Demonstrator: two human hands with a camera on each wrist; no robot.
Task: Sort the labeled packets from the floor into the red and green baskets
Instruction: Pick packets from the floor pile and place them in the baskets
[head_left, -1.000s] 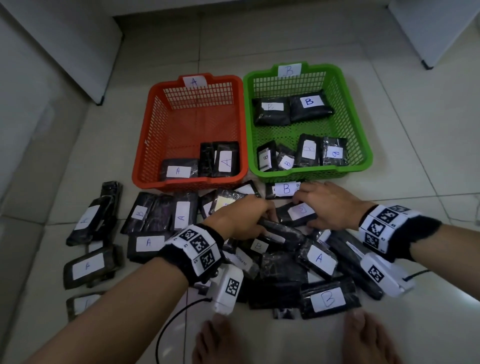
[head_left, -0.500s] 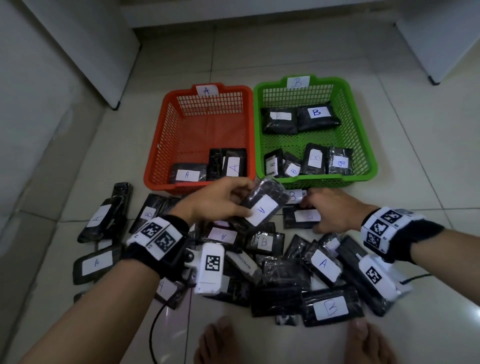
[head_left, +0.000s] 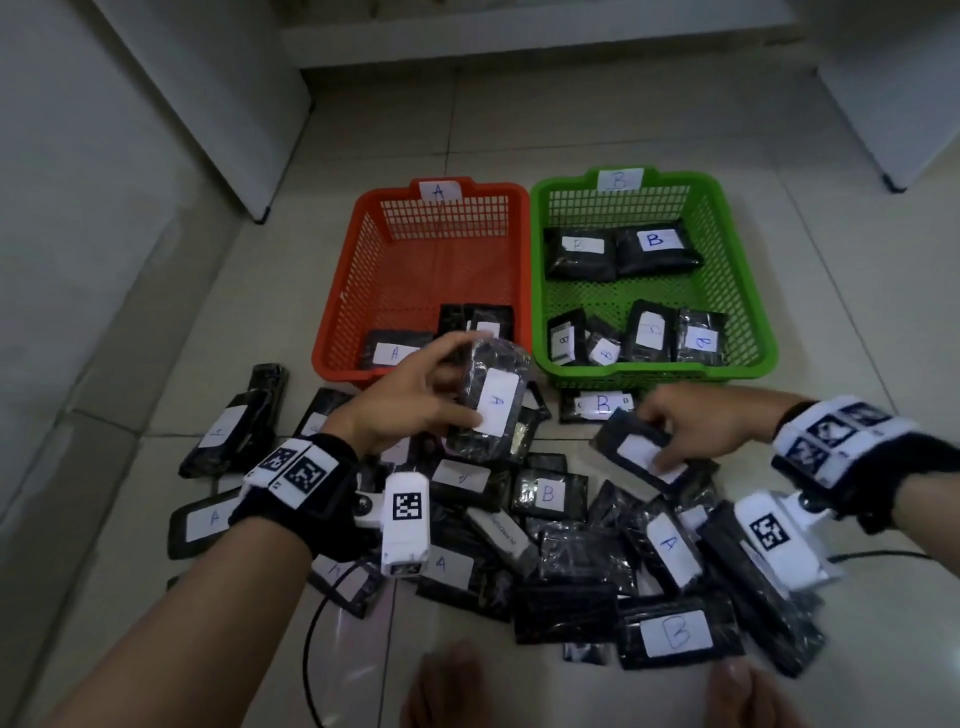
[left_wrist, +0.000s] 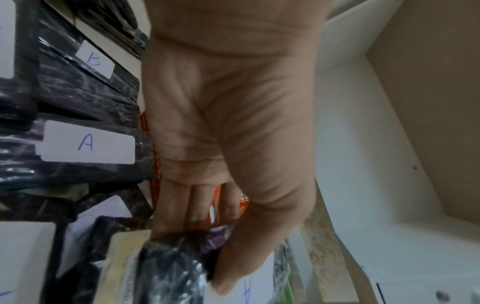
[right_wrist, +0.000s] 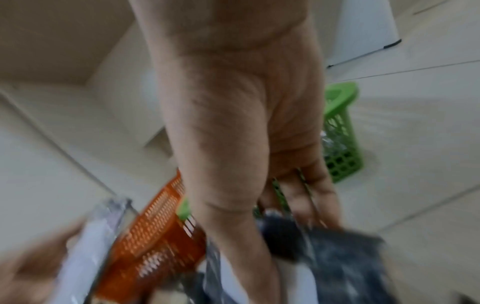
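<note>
On the tiled floor (head_left: 156, 395) nearest the person, a heap of black plastic-wrapped packets with white labels (head_left: 571, 551) waits for sorting. Above it the left hand (head_left: 405, 410) curls its fingers round a raised packet marked A (head_left: 493, 400), label up, likely to read it, while the right hand (head_left: 696, 431) pinches a packet with an unreadable label (head_left: 641, 452). Beyond stand the red mesh basket tagged A (head_left: 353, 291) and the green mesh basket tagged B (head_left: 748, 291), each holding matching packets.

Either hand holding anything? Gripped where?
Left hand grips a black plastic packet labelled A by its left edge. Right hand pinches another black packet, label unreadable, at its near-right end.
</note>
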